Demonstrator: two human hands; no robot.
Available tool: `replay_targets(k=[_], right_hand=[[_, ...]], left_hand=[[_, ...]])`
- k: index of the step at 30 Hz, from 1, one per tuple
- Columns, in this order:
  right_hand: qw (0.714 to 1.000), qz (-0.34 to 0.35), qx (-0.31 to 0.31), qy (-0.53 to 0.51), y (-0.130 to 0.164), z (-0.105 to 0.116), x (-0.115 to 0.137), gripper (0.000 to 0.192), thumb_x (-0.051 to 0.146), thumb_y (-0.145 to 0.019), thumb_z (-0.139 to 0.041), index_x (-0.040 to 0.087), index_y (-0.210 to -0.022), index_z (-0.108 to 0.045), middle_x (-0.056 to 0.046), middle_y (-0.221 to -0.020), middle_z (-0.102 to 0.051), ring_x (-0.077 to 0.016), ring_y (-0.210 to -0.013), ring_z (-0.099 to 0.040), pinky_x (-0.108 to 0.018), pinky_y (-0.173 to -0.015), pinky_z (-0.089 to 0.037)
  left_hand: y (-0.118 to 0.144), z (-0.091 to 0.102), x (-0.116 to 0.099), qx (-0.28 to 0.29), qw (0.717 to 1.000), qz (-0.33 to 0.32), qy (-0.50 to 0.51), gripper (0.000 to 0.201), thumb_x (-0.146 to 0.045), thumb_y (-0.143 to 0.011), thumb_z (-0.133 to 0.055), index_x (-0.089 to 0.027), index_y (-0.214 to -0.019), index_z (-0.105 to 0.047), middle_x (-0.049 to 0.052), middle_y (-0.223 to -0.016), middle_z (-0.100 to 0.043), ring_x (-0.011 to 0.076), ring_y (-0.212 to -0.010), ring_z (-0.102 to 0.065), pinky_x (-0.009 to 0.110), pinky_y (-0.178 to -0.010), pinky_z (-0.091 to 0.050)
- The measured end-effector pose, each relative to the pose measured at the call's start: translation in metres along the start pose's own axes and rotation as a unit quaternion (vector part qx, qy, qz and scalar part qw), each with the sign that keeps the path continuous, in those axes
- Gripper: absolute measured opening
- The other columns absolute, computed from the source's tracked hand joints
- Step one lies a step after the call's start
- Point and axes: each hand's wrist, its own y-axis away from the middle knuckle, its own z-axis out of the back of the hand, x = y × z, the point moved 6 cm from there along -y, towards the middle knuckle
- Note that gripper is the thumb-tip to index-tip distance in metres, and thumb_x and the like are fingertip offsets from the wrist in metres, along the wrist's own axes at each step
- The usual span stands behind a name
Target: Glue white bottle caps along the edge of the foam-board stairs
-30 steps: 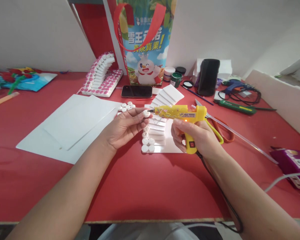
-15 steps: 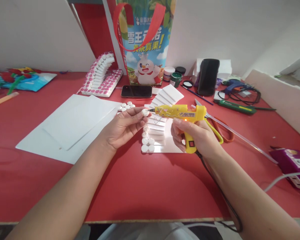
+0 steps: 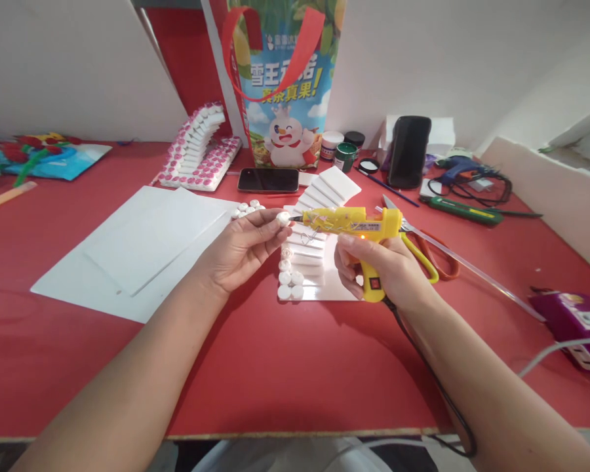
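My left hand pinches a small white round disc between thumb and fingertips. My right hand grips a yellow glue gun by its handle, its nozzle touching the disc. Below them lies a white foam staircase model on a white base, with several white discs stuck along its left edge. A small pile of loose white discs sits left of the staircase.
White foam sheets lie at the left. A phone, a printed bag, a pink-trimmed staircase, paint jars, orange scissors, a clear glue stick and a purple power strip surround the red table.
Both hands with the disc and glue gun have drifted slightly left and up; the nozzle stays at the disc.
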Motion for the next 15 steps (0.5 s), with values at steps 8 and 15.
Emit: replay_targets(k=[8,15], right_hand=[[0.999,0.004,0.0,-0.041,0.001,0.004,0.002,0.037,0.042,-0.09,-0.068,0.015,-0.066,-0.062,-0.001,-0.057,-0.06,-0.0095,-0.036,-0.052,-0.022,-0.036,-0.034],[0.995,0.028,-0.038,-0.086,-0.001,0.013,0.004,0.035,0.04,-0.088,-0.07,0.015,-0.065,-0.061,0.0,-0.057,-0.06,-0.0094,-0.035,-0.051,-0.021,-0.034,-0.034]], left_hand=[[0.005,0.01,-0.018,0.024,0.961,-0.114,-0.249,0.016,-0.02,-0.078,-0.084,-0.016,-0.09,-0.076,0.002,-0.084,-0.072,0.0115,-0.073,-0.067,0.022,-0.07,-0.054],[0.014,0.014,-0.022,0.043,0.864,-0.15,-0.478,0.019,-0.032,-0.082,-0.081,-0.018,-0.095,-0.078,0.006,-0.092,-0.076,0.0188,-0.082,-0.069,0.028,-0.074,-0.054]])
